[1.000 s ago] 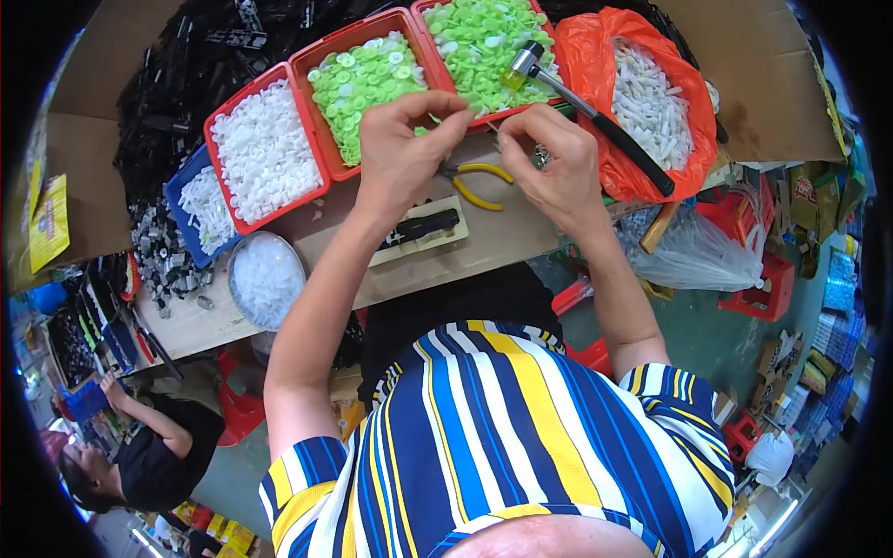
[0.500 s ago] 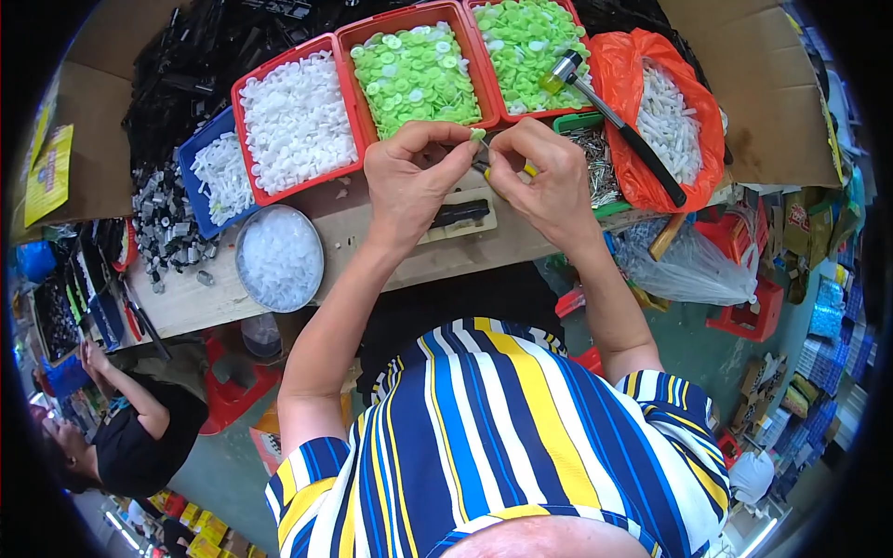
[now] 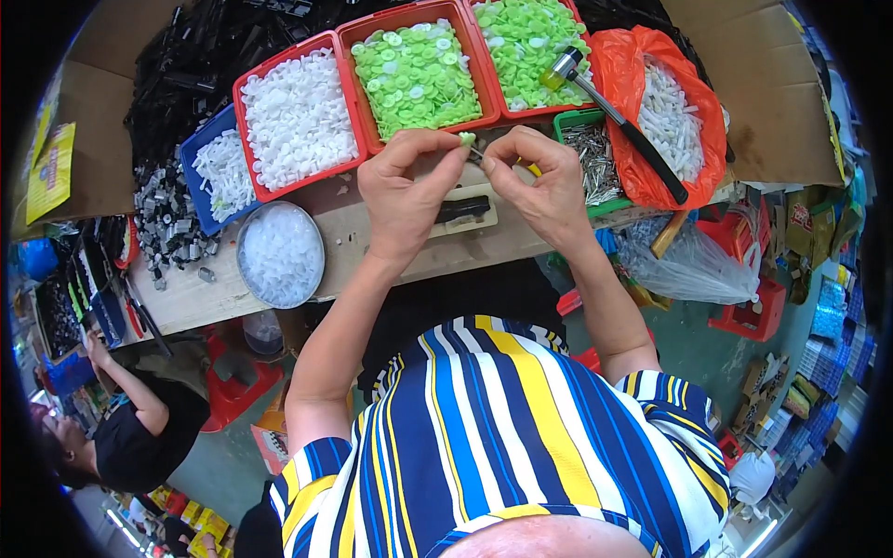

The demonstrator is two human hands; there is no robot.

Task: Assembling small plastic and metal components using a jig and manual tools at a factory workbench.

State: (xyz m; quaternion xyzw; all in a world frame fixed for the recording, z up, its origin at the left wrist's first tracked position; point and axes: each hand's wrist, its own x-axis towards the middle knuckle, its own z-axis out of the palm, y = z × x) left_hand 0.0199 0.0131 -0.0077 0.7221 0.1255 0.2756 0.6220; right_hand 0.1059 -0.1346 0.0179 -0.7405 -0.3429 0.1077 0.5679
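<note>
My left hand [image 3: 406, 191] pinches a small green plastic disc [image 3: 466, 139] between thumb and fingers above the wooden bench. My right hand [image 3: 544, 181] meets it from the right, its fingertips closed on a thin metal pin at the disc. Just below the hands lies a small cream block with a black part [image 3: 465, 210]. Behind them stand two red trays of green discs [image 3: 419, 70], and a green tray of metal pins [image 3: 595, 149] sits to the right.
A red tray of white parts [image 3: 296, 116], a blue tray [image 3: 219, 172] and a round tin of white pieces [image 3: 279, 253] lie left. A hammer [image 3: 619, 121] rests across an orange bag of white parts [image 3: 674, 107]. Black parts pile at back left. Another person [image 3: 130, 423] sits lower left.
Both hands have come closer together at the bench's middle, fingertips now meeting on the green disc. Yellow-handled pliers seen beside the right hand earlier are hidden now.
</note>
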